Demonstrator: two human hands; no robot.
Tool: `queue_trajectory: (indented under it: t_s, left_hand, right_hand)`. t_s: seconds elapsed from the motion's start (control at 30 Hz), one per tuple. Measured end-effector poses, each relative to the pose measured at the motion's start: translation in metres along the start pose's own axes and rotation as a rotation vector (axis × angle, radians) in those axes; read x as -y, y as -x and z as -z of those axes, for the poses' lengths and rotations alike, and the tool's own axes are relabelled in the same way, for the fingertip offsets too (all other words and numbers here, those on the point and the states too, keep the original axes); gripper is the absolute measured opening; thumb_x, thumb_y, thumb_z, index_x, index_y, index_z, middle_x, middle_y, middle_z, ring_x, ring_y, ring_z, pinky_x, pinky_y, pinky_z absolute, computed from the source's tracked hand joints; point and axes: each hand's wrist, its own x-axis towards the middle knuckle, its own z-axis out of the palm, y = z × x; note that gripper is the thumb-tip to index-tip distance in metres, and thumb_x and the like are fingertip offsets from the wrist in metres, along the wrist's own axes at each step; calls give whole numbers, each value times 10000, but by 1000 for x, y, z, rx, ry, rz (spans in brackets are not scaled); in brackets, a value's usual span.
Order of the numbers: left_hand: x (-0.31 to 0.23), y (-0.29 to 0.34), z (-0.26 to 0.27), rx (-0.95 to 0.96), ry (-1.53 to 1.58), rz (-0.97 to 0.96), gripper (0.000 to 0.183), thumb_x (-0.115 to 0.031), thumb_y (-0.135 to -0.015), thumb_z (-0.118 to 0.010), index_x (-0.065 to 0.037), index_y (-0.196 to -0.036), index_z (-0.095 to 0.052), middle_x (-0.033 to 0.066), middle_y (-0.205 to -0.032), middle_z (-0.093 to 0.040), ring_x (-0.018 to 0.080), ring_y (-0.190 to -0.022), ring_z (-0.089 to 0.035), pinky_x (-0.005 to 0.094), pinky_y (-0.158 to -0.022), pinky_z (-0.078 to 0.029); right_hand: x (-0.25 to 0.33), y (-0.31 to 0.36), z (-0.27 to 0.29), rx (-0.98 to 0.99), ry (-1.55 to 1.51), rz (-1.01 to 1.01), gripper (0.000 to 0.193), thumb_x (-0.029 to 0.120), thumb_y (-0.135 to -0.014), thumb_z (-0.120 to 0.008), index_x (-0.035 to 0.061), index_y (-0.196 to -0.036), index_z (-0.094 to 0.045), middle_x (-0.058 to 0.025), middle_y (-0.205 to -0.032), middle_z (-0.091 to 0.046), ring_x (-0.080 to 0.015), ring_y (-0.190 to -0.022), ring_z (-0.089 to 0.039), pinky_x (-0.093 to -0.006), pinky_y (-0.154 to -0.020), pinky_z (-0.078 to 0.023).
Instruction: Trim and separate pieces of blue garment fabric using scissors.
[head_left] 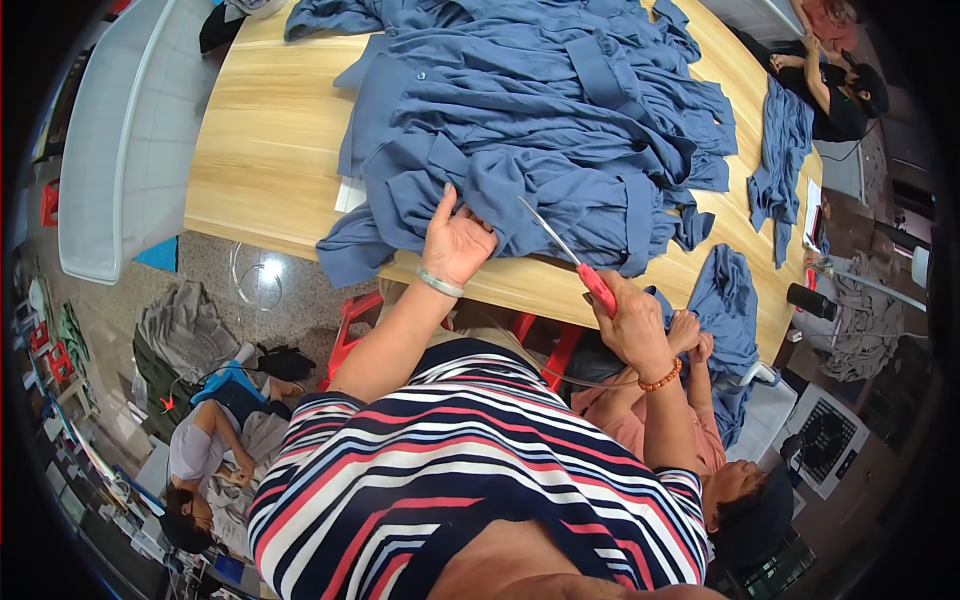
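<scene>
My left hand (459, 246) is palm up at the near edge of a heap of blue garments (500, 110). Its fingers are curled into a fold of a blue garment (420, 165), their tips partly hidden, and the thumb lies against the cloth. In my right hand (636, 322) is a red-handled tool (597, 290) with a long, thin metal blade. Closed around the handle, that hand points the blade up and left, with its tip over the cloth. Whether the blade is single or double, I cannot tell.
The garments lie on a wooden table (262, 130). Close at my right sits a person in a pink top (708, 430), hands on another blue garment (724, 300). A pale plastic bin (110, 140) stands left of the table. A red stool (345, 335) is below its edge.
</scene>
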Motion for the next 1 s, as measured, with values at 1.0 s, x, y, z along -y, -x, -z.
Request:
queue_trajectory:
  t_s: [1.0]
  left_hand:
    - [-12, 6, -16, -14, -814, -255, 87, -157, -896, -638, -81, -864, -609, 10, -819, -646, 108, -751, -622, 250, -672, -522]
  right_hand:
    - [7, -7, -5, 105, 58, 19, 234, 164, -830, -626, 58, -1032, -573, -186, -751, -625, -372, -707, -613, -427, -612, -465]
